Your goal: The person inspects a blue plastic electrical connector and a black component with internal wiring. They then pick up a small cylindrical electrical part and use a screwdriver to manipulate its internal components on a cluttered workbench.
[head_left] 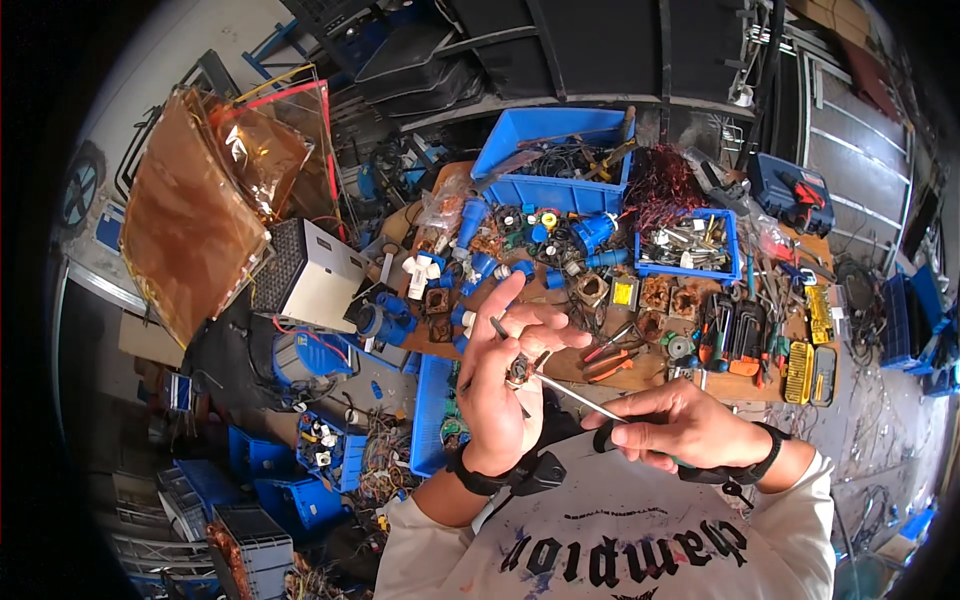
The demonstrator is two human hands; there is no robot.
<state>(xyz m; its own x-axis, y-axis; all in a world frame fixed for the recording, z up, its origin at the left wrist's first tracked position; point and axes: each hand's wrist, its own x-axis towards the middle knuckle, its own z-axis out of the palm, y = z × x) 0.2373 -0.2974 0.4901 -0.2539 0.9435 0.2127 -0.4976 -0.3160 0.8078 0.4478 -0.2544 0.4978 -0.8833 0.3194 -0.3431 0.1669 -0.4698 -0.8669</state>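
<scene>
My left hand [497,405], palm up, cradles a small round dark part with a coppery centre [520,371]. Its thumb bears on the part while the index finger sticks out straight. Thin dark pieces poke out past the part; I cannot make out their kind. My right hand [680,425] is wrapped round a screwdriver [578,398], whose long metal shaft slants up to the left. The shaft's tip meets the part in my left palm or lies right beside it. Most of the screwdriver's handle is hidden by my fingers.
Beyond my hands stands a wooden workbench [748,388] crowded with blue fittings, square metal pieces and tools. A large blue bin [550,190] and a smaller blue tray of metal parts [690,272] stand on it. Red-handled pliers [612,366] lie near my right hand. Blue crates [303,503] sit at lower left.
</scene>
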